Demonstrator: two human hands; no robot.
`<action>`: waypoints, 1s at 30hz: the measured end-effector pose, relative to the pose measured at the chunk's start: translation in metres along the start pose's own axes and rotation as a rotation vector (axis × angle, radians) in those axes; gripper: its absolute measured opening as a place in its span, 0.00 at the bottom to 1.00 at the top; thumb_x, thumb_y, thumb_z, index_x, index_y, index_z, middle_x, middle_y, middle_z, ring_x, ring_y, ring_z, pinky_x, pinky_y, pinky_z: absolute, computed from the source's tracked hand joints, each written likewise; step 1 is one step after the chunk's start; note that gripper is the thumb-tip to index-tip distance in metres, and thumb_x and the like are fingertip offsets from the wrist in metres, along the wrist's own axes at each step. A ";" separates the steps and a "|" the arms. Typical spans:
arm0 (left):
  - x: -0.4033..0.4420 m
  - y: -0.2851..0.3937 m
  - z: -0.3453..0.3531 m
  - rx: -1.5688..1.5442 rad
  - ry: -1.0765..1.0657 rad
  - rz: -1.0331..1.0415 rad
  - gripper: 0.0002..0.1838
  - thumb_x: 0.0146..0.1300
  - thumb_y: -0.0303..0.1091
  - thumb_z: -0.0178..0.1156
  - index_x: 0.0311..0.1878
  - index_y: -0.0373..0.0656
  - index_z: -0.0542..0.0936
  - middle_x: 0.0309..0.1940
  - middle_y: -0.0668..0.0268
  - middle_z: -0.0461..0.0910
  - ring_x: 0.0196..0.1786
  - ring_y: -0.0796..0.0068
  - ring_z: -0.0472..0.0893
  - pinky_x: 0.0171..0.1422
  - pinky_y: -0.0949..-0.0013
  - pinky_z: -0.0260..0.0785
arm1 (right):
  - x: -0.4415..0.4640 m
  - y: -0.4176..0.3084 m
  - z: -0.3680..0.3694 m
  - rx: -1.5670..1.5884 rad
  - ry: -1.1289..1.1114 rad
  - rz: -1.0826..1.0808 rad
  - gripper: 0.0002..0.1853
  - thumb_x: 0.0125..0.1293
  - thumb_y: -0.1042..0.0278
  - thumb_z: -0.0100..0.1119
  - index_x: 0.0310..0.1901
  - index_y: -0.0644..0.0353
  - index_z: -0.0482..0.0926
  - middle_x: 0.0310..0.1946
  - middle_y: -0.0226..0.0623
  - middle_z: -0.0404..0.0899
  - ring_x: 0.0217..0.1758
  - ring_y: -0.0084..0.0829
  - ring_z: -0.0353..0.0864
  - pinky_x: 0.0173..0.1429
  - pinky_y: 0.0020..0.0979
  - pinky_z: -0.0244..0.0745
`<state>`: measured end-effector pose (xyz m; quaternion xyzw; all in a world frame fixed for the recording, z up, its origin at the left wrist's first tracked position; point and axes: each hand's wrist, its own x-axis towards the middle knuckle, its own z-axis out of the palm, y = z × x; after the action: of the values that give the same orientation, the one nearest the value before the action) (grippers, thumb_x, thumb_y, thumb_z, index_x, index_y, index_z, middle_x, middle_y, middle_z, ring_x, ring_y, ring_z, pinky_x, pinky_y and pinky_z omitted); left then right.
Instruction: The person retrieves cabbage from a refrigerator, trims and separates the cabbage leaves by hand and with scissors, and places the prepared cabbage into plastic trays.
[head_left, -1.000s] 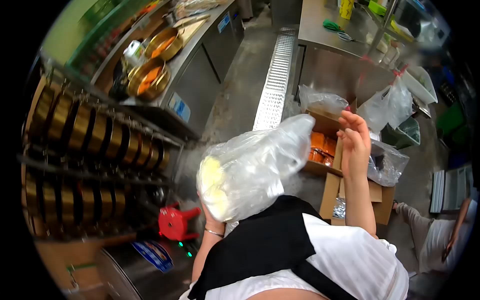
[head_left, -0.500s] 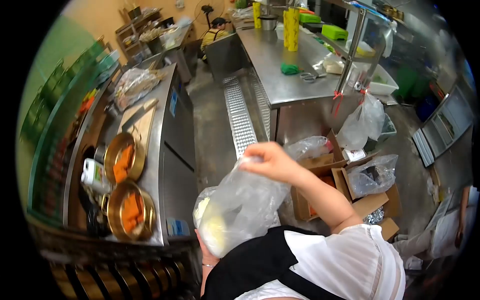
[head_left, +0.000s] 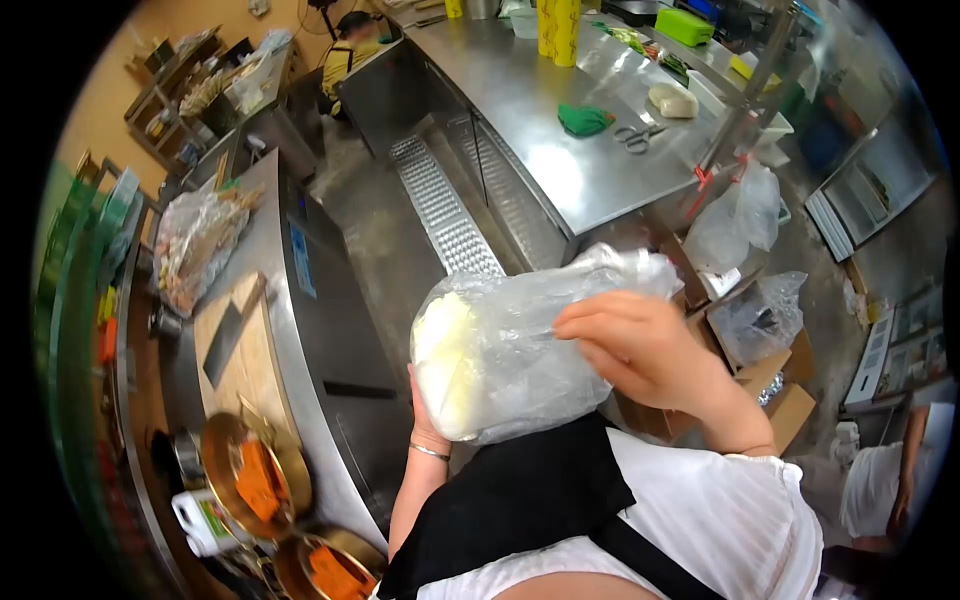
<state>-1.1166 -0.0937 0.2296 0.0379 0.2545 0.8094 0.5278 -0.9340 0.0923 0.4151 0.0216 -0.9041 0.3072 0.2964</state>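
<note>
A clear plastic bag (head_left: 530, 350) with pale yellow-white contents (head_left: 447, 365) at its left end is held in front of my black apron. My left hand (head_left: 428, 420) supports the bag from below on its left side, most of its fingers hidden behind the plastic. Over the loose right part of the bag is my right hand (head_left: 630, 345), its fingers together and bent; whether it grips the plastic cannot be made out.
A steel table (head_left: 520, 110) holds scissors (head_left: 636, 138) and a green cloth (head_left: 585, 120). At left, a counter bears a knife (head_left: 228, 335) on a board and brass pans (head_left: 290, 470). Cardboard boxes (head_left: 790, 410) stand at right. One person (head_left: 350, 55) is far back, another (head_left: 880, 490) at right.
The view has swung toward the steel table and left counter. My right hand has come down from its raised place to the bag, then moved right along it. The bag now lies more level.
</note>
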 end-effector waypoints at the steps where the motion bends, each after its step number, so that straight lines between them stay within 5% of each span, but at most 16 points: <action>1: 0.023 0.010 -0.004 -0.017 0.006 -0.016 0.32 0.70 0.55 0.42 0.68 0.41 0.61 0.60 0.57 0.71 0.57 0.64 0.75 0.62 0.61 0.70 | 0.012 0.028 0.018 -0.037 -0.076 0.057 0.10 0.56 0.75 0.56 0.42 0.64 0.78 0.37 0.46 0.80 0.41 0.45 0.80 0.44 0.36 0.75; 3: 0.053 0.031 -0.009 -0.023 0.034 -0.029 0.37 0.68 0.62 0.40 0.70 0.43 0.59 0.62 0.56 0.69 0.59 0.62 0.74 0.63 0.59 0.69 | 0.035 0.067 0.047 -0.048 -0.151 0.117 0.10 0.59 0.73 0.55 0.43 0.64 0.78 0.38 0.50 0.80 0.42 0.45 0.80 0.45 0.36 0.75; 5: 0.091 0.056 -0.014 0.111 0.075 0.050 0.42 0.64 0.68 0.41 0.71 0.44 0.57 0.65 0.56 0.66 0.60 0.58 0.72 0.63 0.55 0.68 | 0.066 0.101 0.071 -0.207 -0.983 0.347 0.12 0.63 0.65 0.53 0.44 0.61 0.78 0.40 0.50 0.80 0.43 0.46 0.80 0.46 0.40 0.75; 9: 0.140 0.105 -0.020 0.106 0.159 0.021 0.43 0.62 0.70 0.42 0.71 0.47 0.57 0.65 0.56 0.66 0.60 0.54 0.72 0.61 0.49 0.69 | 0.111 0.172 0.115 0.176 -1.082 0.354 0.16 0.66 0.58 0.49 0.48 0.58 0.78 0.39 0.51 0.81 0.45 0.49 0.79 0.50 0.43 0.73; 11: 0.168 0.124 -0.027 0.155 0.077 0.050 0.43 0.62 0.71 0.41 0.71 0.48 0.58 0.65 0.57 0.66 0.60 0.54 0.72 0.60 0.49 0.70 | 0.143 0.209 0.131 -0.006 -0.686 0.633 0.17 0.66 0.56 0.48 0.51 0.55 0.77 0.42 0.50 0.80 0.46 0.50 0.78 0.55 0.43 0.71; 12: 0.183 0.133 -0.023 0.121 0.066 0.044 0.43 0.62 0.71 0.40 0.71 0.49 0.58 0.65 0.57 0.66 0.60 0.54 0.72 0.60 0.49 0.70 | 0.154 0.228 0.149 -0.026 -0.664 0.632 0.17 0.66 0.56 0.48 0.51 0.55 0.77 0.42 0.50 0.80 0.46 0.50 0.78 0.55 0.43 0.71; 15: 0.237 0.161 -0.023 0.116 0.119 0.049 0.43 0.62 0.72 0.38 0.71 0.51 0.58 0.64 0.59 0.67 0.60 0.55 0.72 0.61 0.49 0.70 | 0.193 0.292 0.195 0.048 -0.327 0.311 0.16 0.66 0.61 0.47 0.46 0.60 0.79 0.41 0.52 0.80 0.46 0.51 0.78 0.53 0.45 0.73; 18: 0.292 0.201 -0.033 0.190 0.114 0.019 0.43 0.63 0.72 0.36 0.71 0.49 0.57 0.65 0.59 0.67 0.62 0.57 0.71 0.63 0.51 0.69 | 0.244 0.348 0.202 0.094 -0.092 0.535 0.16 0.66 0.61 0.50 0.48 0.60 0.79 0.41 0.47 0.81 0.47 0.42 0.79 0.50 0.39 0.74; 20: 0.336 0.228 -0.037 0.322 0.090 0.010 0.43 0.65 0.70 0.34 0.71 0.46 0.57 0.66 0.58 0.66 0.64 0.58 0.70 0.65 0.54 0.66 | 0.261 0.372 0.190 0.855 -0.188 1.150 0.14 0.66 0.64 0.52 0.49 0.60 0.79 0.40 0.41 0.81 0.46 0.33 0.78 0.49 0.32 0.73; 21: 0.354 0.241 -0.033 0.319 0.072 -0.012 0.43 0.65 0.70 0.34 0.71 0.46 0.57 0.66 0.58 0.66 0.64 0.58 0.70 0.65 0.54 0.66 | 0.272 0.373 0.185 0.844 -0.164 1.164 0.14 0.66 0.64 0.52 0.49 0.60 0.79 0.40 0.41 0.81 0.46 0.33 0.78 0.49 0.32 0.73; 23: 0.399 0.272 -0.021 0.392 0.005 -0.134 0.43 0.65 0.69 0.36 0.72 0.44 0.56 0.67 0.57 0.63 0.66 0.58 0.68 0.67 0.55 0.64 | 0.314 0.353 0.159 0.677 -0.424 0.807 0.13 0.67 0.66 0.51 0.49 0.59 0.79 0.39 0.38 0.80 0.43 0.29 0.77 0.48 0.28 0.71; 25: 0.441 0.284 -0.017 0.338 -0.078 -0.173 0.43 0.65 0.69 0.37 0.71 0.43 0.57 0.67 0.56 0.64 0.65 0.58 0.69 0.66 0.56 0.65 | 0.347 0.364 0.154 0.486 -0.421 0.992 0.13 0.67 0.63 0.53 0.47 0.59 0.79 0.41 0.39 0.80 0.44 0.32 0.78 0.51 0.31 0.71; 27: 0.488 0.297 -0.024 0.352 -0.129 -0.310 0.44 0.64 0.70 0.40 0.70 0.42 0.59 0.65 0.55 0.66 0.63 0.59 0.71 0.65 0.56 0.67 | 0.344 0.423 0.191 0.155 0.157 0.600 0.16 0.68 0.60 0.52 0.52 0.59 0.78 0.41 0.39 0.81 0.44 0.32 0.80 0.51 0.34 0.72; 30: 0.544 0.307 -0.012 0.513 -0.148 -0.335 0.43 0.64 0.68 0.43 0.69 0.41 0.60 0.64 0.55 0.68 0.62 0.60 0.72 0.64 0.57 0.68 | 0.355 0.472 0.188 0.092 0.168 0.696 0.20 0.68 0.57 0.54 0.57 0.59 0.75 0.50 0.40 0.79 0.52 0.35 0.78 0.56 0.37 0.71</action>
<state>-1.6161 0.2815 0.2448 0.1863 0.4138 0.6158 0.6441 -1.4293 0.4192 0.2348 -0.2996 -0.8149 0.4309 0.2461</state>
